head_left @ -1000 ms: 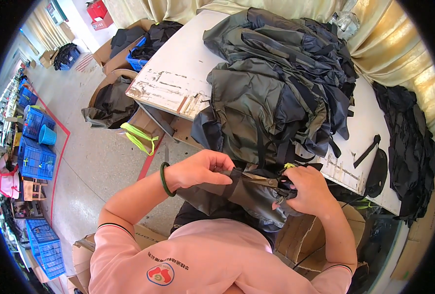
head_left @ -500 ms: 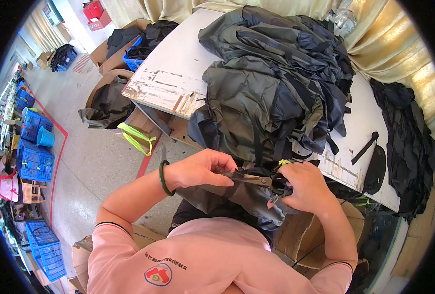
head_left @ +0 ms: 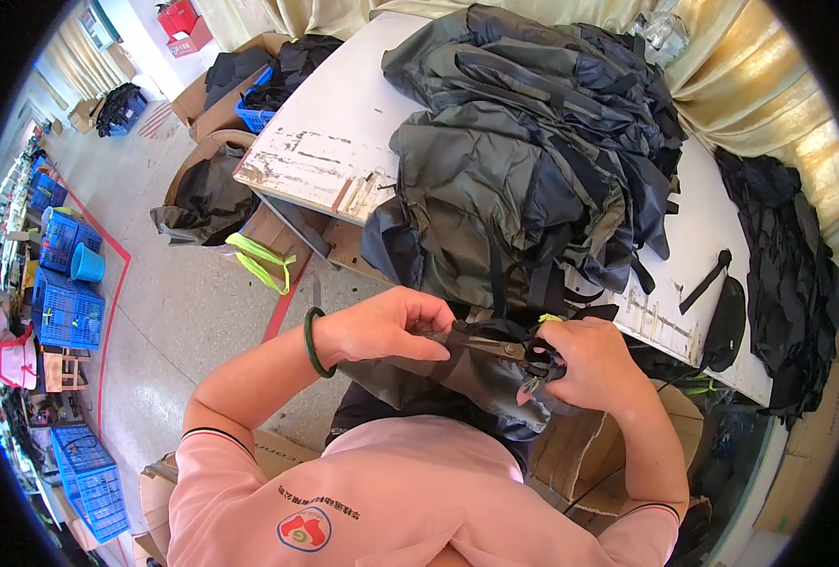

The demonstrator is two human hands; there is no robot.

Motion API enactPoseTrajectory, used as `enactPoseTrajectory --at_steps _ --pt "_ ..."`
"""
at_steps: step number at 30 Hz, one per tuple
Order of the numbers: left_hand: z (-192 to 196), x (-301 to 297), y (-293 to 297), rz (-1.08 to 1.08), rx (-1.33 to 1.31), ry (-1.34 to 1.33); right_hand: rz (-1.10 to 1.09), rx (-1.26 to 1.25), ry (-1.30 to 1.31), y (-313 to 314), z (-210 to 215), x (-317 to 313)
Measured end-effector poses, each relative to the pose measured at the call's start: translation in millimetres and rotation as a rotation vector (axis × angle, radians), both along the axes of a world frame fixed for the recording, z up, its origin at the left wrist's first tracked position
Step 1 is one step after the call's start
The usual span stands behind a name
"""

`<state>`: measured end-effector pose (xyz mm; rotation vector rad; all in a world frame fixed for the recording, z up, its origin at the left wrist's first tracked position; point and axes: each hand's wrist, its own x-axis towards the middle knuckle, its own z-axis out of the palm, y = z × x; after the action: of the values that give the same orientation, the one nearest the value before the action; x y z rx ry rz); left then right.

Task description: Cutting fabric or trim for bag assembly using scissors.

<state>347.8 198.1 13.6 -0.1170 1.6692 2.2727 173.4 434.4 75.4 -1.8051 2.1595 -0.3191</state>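
My left hand (head_left: pixel 388 327), with a dark green bangle (head_left: pixel 316 342) on its wrist, pinches the edge of a dark olive fabric piece (head_left: pixel 391 382). In my right hand (head_left: pixel 601 364) is a pair of scissors (head_left: pixel 501 349), fingers wrapped round the handles. Their blades point left toward the left fingertips, lying over black strap or trim on the fabric. A yellow-green strip shows by the right fingers. The fabric hangs over my lap in front of the table. Some of its folds hide behind the hands.
A heap of dark olive and black bags (head_left: pixel 476 180) covers much of the white table (head_left: pixel 316 156). A small black pouch (head_left: pixel 725 326) lies at its right. Open cardboard boxes (head_left: pixel 585 449) stand below, and blue crates (head_left: pixel 70 312) line the left.
The scissors have shifted slightly, their blades now reaching less far over the left fingertips. Both hands stay nearly in place, and the fabric moves a little.
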Motion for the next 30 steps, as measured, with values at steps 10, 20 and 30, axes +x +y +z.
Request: enactPoseTrajectory --at_steps 10,20,30 --pt "10.1 -1.4 1.7 -0.016 0.029 -0.031 0.002 0.018 -0.005 -0.2 -1.6 0.1" --pt "14.2 1.2 -8.6 0.049 -0.117 0.005 -0.217 0.102 -0.056 14.6 -11.6 -7.4" --pt "29.1 -52.1 -105.1 0.373 -0.425 0.193 -0.575 0.016 -0.484 73.7 -119.5 32.5"
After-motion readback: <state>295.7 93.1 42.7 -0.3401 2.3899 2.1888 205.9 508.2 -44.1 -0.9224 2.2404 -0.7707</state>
